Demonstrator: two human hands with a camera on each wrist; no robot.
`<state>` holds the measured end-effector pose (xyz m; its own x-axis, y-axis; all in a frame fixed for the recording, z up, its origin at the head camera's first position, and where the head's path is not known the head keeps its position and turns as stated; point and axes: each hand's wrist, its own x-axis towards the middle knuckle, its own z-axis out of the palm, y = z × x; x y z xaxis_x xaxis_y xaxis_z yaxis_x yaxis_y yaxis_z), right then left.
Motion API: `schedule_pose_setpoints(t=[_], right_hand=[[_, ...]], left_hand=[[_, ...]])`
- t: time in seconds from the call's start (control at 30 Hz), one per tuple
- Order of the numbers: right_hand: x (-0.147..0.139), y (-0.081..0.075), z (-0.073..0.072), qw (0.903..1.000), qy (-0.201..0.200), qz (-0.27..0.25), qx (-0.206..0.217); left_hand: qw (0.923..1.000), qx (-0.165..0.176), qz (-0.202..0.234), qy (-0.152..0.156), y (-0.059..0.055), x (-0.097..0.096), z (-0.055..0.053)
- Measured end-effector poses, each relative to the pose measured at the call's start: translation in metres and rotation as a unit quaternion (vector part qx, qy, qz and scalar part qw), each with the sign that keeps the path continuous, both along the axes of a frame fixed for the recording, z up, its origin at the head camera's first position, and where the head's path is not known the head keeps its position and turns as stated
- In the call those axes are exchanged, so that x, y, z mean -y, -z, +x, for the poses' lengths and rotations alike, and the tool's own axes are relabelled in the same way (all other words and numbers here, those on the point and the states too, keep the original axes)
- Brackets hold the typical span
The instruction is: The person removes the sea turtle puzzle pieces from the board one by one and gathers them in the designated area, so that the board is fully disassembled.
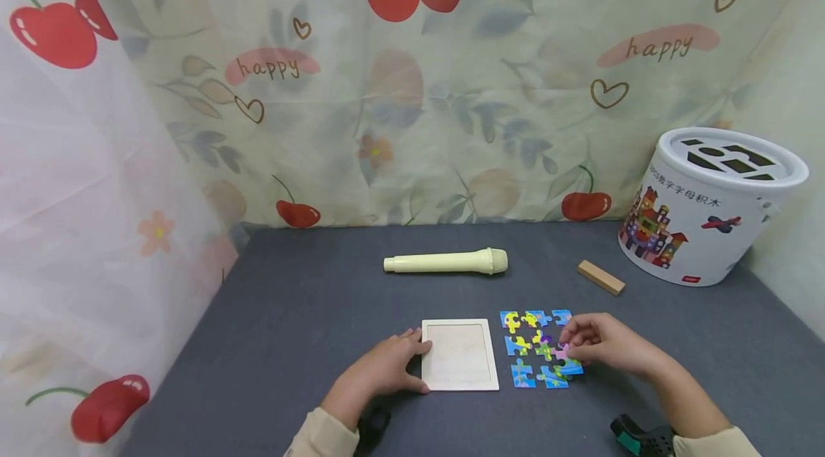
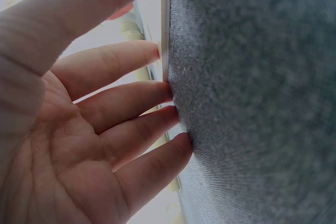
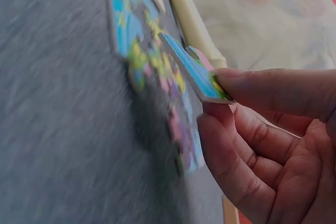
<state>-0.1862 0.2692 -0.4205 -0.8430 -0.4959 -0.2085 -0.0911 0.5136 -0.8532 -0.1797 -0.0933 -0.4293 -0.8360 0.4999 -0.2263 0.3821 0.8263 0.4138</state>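
My left hand (image 1: pixel 384 365) rests at the left side of a square, pale wooden puzzle tray (image 1: pixel 459 357). In the left wrist view its fingers reach out fairly straight to the tray's edge (image 2: pixel 165 30). My right hand (image 1: pixel 612 344) pinches a puzzle piece (image 3: pixel 190 67) between thumb and fingers, raised and tilted over the table. The piece is blue with some pink, yellow and green. Several other colourful jigsaw pieces (image 1: pixel 523 374) lie in loose rows right of the tray, just left of the right hand, which partly hides them.
A pale yellow toy microphone (image 1: pixel 445 262) lies behind the tray. Farther right, a wooden block (image 1: pixel 601 278) lies before a large white bucket (image 1: pixel 702 220) with a slotted lid. A printed curtain (image 1: pixel 412 99) hangs behind the dark table (image 1: pixel 290 314).
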Motion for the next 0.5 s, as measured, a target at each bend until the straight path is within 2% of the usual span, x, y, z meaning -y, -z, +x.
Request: schedule_pose_setpoints(t=[0.5], right_hand=[[-0.028,0.014,0.009,0.9981,0.039,0.001,0.047]], left_hand=[[0.9999,0.008,-0.009,0.0,0.0,0.0,-0.002]])
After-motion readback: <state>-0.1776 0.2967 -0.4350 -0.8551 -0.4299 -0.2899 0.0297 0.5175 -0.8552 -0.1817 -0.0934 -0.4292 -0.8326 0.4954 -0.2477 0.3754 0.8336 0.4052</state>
